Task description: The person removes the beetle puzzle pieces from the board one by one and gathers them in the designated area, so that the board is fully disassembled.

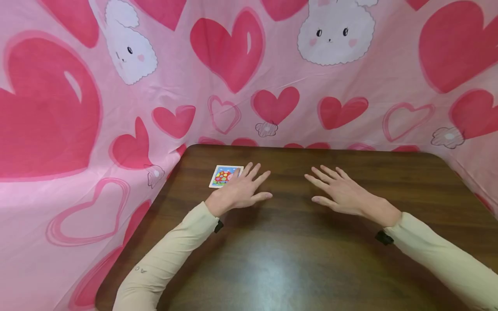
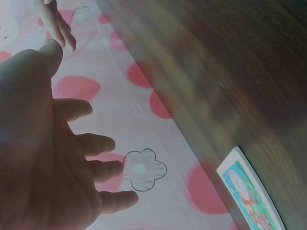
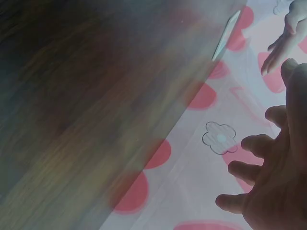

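My left hand (image 1: 240, 188) hovers palm down over the table, its fingers spread and straight, holding nothing. Partly behind it in the head view lies a small square picture board (image 1: 222, 177) with a white border and a colourful red, blue and green cartoon. In the left wrist view the same picture board (image 2: 252, 196) shows at the lower right, apart from the fingers. To the right, my right hand (image 1: 346, 193) is also held above the table with fingers spread, nothing in it. A gap separates the two hands.
A dark brown wooden table (image 1: 272, 250) with rounded corners spans the view. Behind it and along its left and right sides hangs a pink cloth (image 1: 288, 73) printed with hearts and white cartoon animals. Each wrist wears a dark strap.
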Demonstrator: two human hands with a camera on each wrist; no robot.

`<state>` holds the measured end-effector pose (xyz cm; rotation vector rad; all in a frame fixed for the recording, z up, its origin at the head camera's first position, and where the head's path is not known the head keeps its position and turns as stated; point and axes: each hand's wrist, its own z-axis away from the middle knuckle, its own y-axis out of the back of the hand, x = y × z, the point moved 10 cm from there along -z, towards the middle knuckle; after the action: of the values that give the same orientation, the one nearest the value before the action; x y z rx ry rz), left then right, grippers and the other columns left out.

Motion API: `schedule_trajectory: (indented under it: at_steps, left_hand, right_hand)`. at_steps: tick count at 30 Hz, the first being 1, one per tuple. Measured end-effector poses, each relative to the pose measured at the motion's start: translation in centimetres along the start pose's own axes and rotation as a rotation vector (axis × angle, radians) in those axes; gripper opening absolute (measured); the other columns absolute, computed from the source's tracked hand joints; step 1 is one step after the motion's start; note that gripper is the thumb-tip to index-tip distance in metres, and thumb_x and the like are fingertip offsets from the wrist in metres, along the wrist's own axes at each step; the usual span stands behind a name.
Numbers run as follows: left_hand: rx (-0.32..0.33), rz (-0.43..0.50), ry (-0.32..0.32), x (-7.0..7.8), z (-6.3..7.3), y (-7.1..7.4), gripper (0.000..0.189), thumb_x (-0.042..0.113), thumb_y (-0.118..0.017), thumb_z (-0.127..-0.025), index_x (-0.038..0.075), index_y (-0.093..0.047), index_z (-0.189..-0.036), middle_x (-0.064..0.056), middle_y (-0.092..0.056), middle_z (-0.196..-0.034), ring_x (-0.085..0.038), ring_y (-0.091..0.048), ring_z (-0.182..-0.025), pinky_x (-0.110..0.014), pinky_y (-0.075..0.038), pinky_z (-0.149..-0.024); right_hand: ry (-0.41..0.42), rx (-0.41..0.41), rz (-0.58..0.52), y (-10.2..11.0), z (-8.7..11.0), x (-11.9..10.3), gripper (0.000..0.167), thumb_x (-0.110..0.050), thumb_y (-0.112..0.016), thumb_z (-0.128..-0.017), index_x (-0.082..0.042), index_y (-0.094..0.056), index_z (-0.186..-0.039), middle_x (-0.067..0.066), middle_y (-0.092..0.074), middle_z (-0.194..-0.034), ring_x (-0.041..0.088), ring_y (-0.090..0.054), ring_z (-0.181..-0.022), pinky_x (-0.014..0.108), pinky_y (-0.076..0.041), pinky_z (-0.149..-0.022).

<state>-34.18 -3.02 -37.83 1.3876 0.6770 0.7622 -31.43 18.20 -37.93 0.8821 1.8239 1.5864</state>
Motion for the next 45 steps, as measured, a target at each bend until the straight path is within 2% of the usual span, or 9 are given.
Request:
schedule_trajectory:
  at_steps: [8, 17, 23, 28, 36, 45]
  left_hand:
    - [-0.017, 0.062, 0.058, -1.6, -0.1, -0.8, 0.080, 0.072, -0.034, -0.094, 0.029, -0.015, -0.158, -0.010, -0.009, -0.167, -0.035, -0.007, -0.154, -0.062, -0.013, -0.119]
    - [0.007, 0.065, 0.113, -3.6, -0.1, -1.2, 0.079, 0.071, -0.034, -0.094, 0.027, -0.018, -0.158, -0.013, -0.014, -0.165, -0.036, -0.009, -0.153, -0.062, -0.018, -0.118]
    - [0.001, 0.114, 0.140, -5.2, 0.0, -1.5, 0.079, 0.068, -0.036, -0.096, 0.023, -0.018, -0.158, -0.016, -0.013, -0.165, -0.037, -0.009, -0.153, -0.063, -0.019, -0.117]
    - [0.001, 0.140, 0.167, -7.0, 0.0, -1.9, 0.078, 0.063, -0.042, -0.097, 0.019, -0.020, -0.158, -0.019, -0.017, -0.163, -0.040, -0.013, -0.151, -0.062, -0.020, -0.117]
    - [-0.033, 0.186, 0.243, -10.0, 0.1, -2.8, 0.076, 0.053, -0.051, -0.097, 0.016, -0.023, -0.157, -0.023, -0.017, -0.162, -0.044, -0.014, -0.150, -0.065, -0.022, -0.115]
    - [-0.055, 0.239, 0.333, -13.0, 0.1, -4.2, 0.075, 0.049, -0.055, -0.095, 0.013, -0.028, -0.155, -0.024, -0.019, -0.161, -0.044, -0.017, -0.149, -0.064, -0.022, -0.115]
  right_hand:
    - [0.000, -0.013, -0.038, -0.7, -1.6, -0.9, 0.074, -0.053, -0.057, -0.094, -0.028, -0.025, -0.156, 0.010, -0.025, -0.163, 0.039, -0.020, -0.150, 0.068, -0.016, -0.114]
    - [0.010, -0.047, -0.093, -1.8, -3.3, -2.3, 0.072, -0.054, -0.054, -0.095, -0.029, -0.024, -0.156, 0.008, -0.025, -0.163, 0.039, -0.022, -0.150, 0.069, -0.016, -0.114]
    - [0.013, -0.056, -0.120, -2.5, -4.7, -3.1, 0.071, -0.054, -0.053, -0.096, -0.031, -0.023, -0.156, 0.007, -0.026, -0.162, 0.038, -0.023, -0.150, 0.069, -0.017, -0.114]
    - [0.026, -0.071, -0.128, -3.1, -5.7, -3.8, 0.070, -0.055, -0.051, -0.096, -0.030, -0.025, -0.156, 0.008, -0.028, -0.162, 0.039, -0.025, -0.149, 0.069, -0.018, -0.114]
    - [0.034, -0.088, -0.168, -3.8, -6.9, -4.6, 0.068, -0.052, -0.052, -0.097, -0.026, -0.029, -0.155, 0.011, -0.033, -0.159, 0.040, -0.033, -0.145, 0.066, -0.024, -0.113]
    - [0.010, -0.149, -0.232, -4.7, -8.2, -5.4, 0.069, -0.053, -0.051, -0.097, -0.022, -0.030, -0.155, 0.013, -0.032, -0.159, 0.038, -0.033, -0.145, 0.062, -0.023, -0.116]
